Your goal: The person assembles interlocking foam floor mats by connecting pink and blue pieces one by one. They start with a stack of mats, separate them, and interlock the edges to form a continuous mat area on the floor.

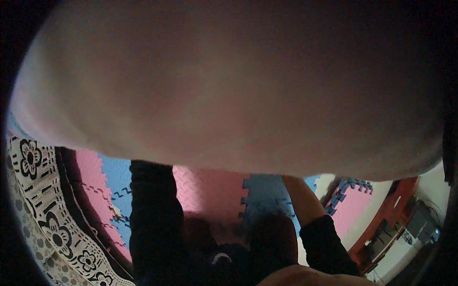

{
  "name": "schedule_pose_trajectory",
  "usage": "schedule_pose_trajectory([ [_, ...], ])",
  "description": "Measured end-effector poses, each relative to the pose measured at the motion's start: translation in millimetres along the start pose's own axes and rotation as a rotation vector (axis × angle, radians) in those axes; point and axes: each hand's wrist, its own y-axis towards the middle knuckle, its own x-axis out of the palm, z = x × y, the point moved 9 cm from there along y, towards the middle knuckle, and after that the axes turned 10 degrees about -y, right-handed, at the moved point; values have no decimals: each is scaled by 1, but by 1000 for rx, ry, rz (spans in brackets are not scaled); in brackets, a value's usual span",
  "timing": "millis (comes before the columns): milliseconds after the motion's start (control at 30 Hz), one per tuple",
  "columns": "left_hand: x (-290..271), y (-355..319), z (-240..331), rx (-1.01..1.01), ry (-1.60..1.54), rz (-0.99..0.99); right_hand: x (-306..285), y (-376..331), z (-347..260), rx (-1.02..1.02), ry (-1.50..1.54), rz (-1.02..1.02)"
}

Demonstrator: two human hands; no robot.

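Note:
A large, pale, blurred thing (224, 95) fills the upper half of the view, very close to me. Its lower edge is rounded and smooth; its kind cannot be made out. My left arm, in a dark sleeve (153, 209), reaches up behind that lower edge. On the right, my bare right forearm (305, 202) comes out of a pushed-up dark sleeve (327, 243) and also passes behind it. Both hands are hidden by the pale thing, so their fingers and any hold on it do not show.
Below lie pink (212, 190) and blue (267, 198) interlocking foam floor mats. A flower-patterned cloth (57, 233) runs along the left. A separate pink mat piece (353, 202) lies at right, near reddish-brown furniture (389, 221) and a dark box-shaped thing (422, 221) with cables.

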Motion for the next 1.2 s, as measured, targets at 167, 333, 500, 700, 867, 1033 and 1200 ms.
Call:
schedule_pose_trajectory([
  [167,10,7,6,20,17,-3,-26,6,-2,-42,177,-44],
  [333,14,5,24,98,14,15,-8,-12,12,-6,40,-110],
  [500,18,-87,-14,601,-15,340,-53,12,-15,-1,154,-101],
  [700,89,-353,-163,381,145,-346,-54,17,-6,-25,76,8],
  [867,93,-383,-156,359,59,-565,-56,12,-5,-61,99,24],
  [1033,91,-382,-161,385,64,-551,-56,12,-7,-134,39,133],
  [1200,79,-387,-173,419,-78,-450,-32,22,-6,-44,159,-27],
])
